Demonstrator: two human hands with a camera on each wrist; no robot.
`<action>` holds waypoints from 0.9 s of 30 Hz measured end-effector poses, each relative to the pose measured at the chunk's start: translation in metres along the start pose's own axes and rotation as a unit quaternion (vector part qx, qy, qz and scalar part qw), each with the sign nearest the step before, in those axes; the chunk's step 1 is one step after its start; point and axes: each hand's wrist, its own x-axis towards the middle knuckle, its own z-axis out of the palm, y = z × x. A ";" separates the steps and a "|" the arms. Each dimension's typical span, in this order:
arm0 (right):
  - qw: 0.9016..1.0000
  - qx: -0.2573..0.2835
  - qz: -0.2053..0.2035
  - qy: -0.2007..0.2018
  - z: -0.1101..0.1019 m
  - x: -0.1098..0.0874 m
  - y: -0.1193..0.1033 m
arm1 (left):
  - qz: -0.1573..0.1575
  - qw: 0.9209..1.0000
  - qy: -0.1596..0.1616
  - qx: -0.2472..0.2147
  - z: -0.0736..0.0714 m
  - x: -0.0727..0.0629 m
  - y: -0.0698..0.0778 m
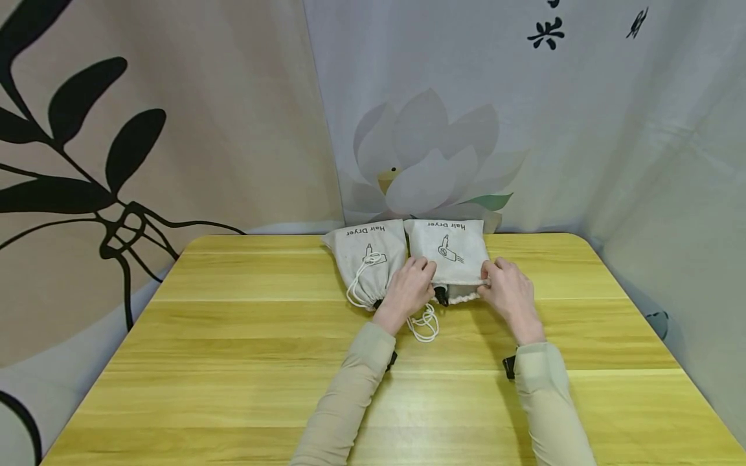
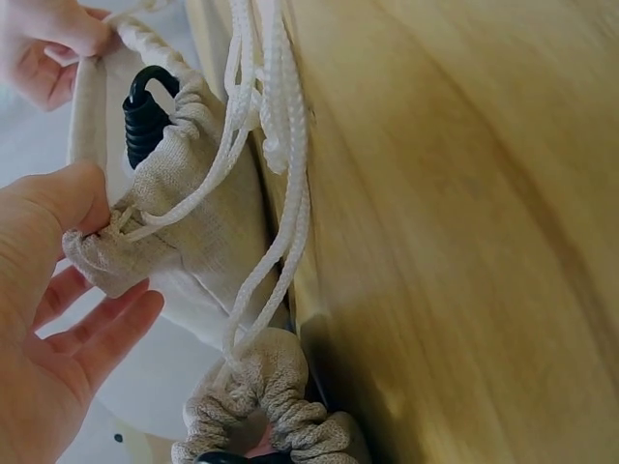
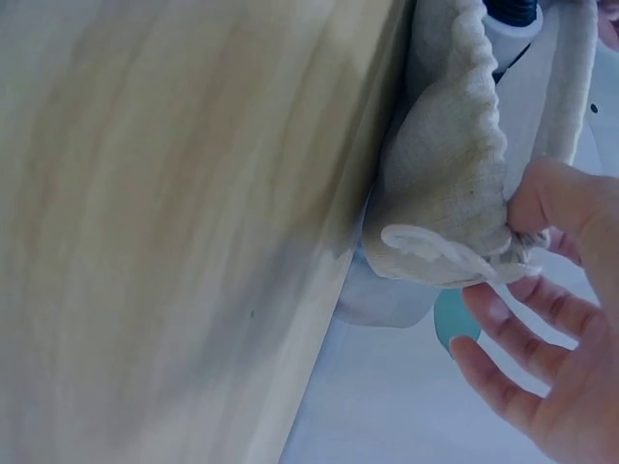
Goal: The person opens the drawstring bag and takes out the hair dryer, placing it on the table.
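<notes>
Two pale drawstring bags printed "Hair Dryer" lie side by side at the table's far edge. At the mouth of the right bag, my left hand pinches one corner between thumb and finger. My right hand pinches the opposite corner, so the mouth stands apart. Inside shows a black coiled cord end with a loop, and a white part beneath it. The left bag has its mouth gathered, with its white cord lying over it. Part of that bag is behind my left hand.
A loose white drawstring trails onto the wooden table in front of the bags. Behind the table's far edge hangs a curtain printed with dark leaves and a pale lotus.
</notes>
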 end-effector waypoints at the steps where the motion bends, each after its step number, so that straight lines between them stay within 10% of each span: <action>1: 1.000 0.000 0.000 0.001 0.000 0.000 0.000 | 0.000 1.000 0.000 0.001 0.000 0.000 0.000; 27: 1.000 -0.003 0.017 0.007 0.000 -0.004 0.008 | -0.024 0.998 -0.063 -0.019 -0.002 -0.002 -0.002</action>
